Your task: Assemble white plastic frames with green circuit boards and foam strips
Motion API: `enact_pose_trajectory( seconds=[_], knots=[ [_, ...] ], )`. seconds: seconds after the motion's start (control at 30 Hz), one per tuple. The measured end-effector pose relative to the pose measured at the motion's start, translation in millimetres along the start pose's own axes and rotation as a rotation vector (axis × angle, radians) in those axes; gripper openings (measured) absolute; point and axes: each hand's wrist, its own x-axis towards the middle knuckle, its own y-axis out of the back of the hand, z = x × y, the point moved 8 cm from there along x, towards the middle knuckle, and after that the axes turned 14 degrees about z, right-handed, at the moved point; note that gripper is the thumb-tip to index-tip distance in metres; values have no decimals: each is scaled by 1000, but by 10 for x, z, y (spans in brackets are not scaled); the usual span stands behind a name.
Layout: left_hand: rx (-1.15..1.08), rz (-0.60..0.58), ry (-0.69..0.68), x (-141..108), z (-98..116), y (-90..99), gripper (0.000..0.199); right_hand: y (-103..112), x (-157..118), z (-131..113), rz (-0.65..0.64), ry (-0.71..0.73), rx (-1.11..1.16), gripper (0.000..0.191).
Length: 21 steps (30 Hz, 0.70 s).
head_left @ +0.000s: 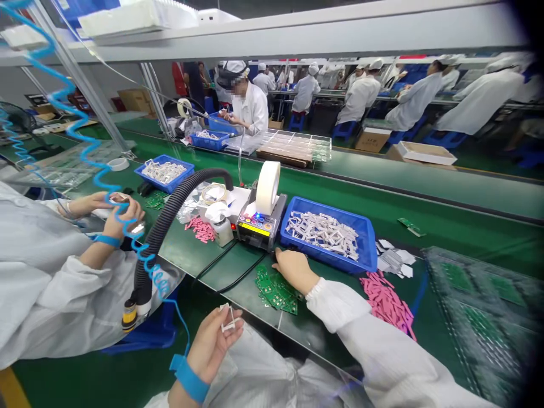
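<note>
My left hand (216, 335) is in front of the bench edge, palm up, with its fingers closed on a small white plastic frame (228, 319). A blue wrist strap is on that arm. My right hand (295, 271) reaches to the front corner of the tape dispenser (258, 226), fingers curled and bunched together; whatever is at their tips is too small to make out. Under and beside this hand lies a fanned pile of green circuit boards (272, 292). The dispenser carries a large roll of cream tape (267, 188) and shows lit buttons and a yellow strip.
A blue bin (369, 245) of white frames stands right of the dispenser. Pink strips (385, 300), white pieces (395, 260) and clear trays (476, 306) lie further right. Left are a white bottle (223, 229), a black hose (157, 226) and a co-worker's hands (123, 218).
</note>
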Motion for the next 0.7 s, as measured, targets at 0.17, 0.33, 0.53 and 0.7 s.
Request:
enact_pose_trajectory(
  seconds=[0.17,0.33,0.53,0.7],
  knots=[
    [-55,-46,21,42,39,239,9,-197,141,22,-73,-22,-42,25],
    [-215,61,90,279,85,578,18,-118,142,87,-42,-15,28,22],
    [-420,166,-73,491,500,1161,22,327,-70,-239,10,56,366,5],
    [-504,155,-237,527,882,1525,33,151,-254,-1536,-334,239,895,11]
  ],
)
